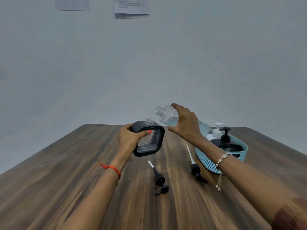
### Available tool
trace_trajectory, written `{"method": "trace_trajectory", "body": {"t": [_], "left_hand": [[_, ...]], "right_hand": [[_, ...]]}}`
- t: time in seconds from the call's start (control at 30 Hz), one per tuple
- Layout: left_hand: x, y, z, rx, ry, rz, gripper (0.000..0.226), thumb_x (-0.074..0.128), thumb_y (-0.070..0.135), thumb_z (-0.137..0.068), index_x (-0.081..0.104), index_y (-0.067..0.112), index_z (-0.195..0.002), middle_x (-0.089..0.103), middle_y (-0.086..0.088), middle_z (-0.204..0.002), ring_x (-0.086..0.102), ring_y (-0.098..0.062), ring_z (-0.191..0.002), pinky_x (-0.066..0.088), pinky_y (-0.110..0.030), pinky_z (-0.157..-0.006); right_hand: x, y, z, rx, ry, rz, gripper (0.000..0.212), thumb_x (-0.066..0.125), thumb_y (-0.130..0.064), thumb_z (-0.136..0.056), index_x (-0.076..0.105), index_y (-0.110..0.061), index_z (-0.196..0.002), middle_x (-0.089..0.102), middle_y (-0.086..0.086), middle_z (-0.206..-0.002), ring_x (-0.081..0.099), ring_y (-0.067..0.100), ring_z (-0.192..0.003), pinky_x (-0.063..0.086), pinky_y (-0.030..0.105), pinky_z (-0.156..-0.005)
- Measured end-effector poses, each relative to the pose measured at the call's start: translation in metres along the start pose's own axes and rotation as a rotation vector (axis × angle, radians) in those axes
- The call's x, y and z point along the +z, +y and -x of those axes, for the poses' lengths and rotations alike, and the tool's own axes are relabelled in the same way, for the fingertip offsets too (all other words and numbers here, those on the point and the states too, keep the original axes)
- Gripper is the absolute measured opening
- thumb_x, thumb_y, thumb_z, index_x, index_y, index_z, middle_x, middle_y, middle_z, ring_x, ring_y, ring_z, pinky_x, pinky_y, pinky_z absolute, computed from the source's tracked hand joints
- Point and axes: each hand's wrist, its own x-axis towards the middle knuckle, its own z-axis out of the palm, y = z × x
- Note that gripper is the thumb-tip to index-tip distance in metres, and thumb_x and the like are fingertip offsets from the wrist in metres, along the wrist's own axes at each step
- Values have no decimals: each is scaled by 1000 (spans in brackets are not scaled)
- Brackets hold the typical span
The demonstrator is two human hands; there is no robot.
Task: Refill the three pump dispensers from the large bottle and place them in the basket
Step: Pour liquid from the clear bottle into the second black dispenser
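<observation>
**Two dispensers [217, 130] [225, 138] in the basket [207, 161]**

The black square dispenser [149, 141] (uncapped, tilted) is gripped by curled fingers [146, 132] of the left hand [131, 138]; the large bottle [167, 117], angled toward its neck, is clasped by curled fingers [174, 106] of the right hand [184, 123].

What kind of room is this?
Probably a plain workroom or office, though I can't be sure: there's a wooden table, a bare pale wall, and printed sheets stuck up on it.
</observation>
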Motion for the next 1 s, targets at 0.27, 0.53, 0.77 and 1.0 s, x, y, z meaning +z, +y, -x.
{"method": "trace_trajectory", "body": {"t": [0.27,0.53,0.77,1.0], "left_hand": [[3,8,10,49,30,-28,39,90,17,-51,62,25,-76,70,2,-81,67,-15,-75,55,-31,-71],[8,12,16,63,24,-54,43,90,19,-52,63,20,-85,69,3,-82,67,-14,-76,54,-28,-68],[9,13,17,61,23,-53,41,91,20,-52,62,22,-82,69,4,-81,67,-15,-76,55,-30,-69],[9,14,19,59,30,-70,45,91,21,-51,64,17,-87,70,1,-82,68,-17,-77,56,-32,-70]], "right_hand": [[-4,-1,1,-154,21,185,75,83,-14,-48,57,-6,-118,67,13,-104,62,37,-85,46,43,-74],[-9,0,1,-223,7,266,77,86,-15,-45,58,-6,-117,67,14,-105,63,37,-88,48,47,-77],[-11,2,-1,-242,18,316,81,88,-14,-42,58,-8,-116,67,13,-105,63,36,-89,48,50,-80],[-12,3,0,-269,47,353,81,88,-12,-39,59,-9,-114,68,12,-102,65,35,-86,49,49,-78]]}}
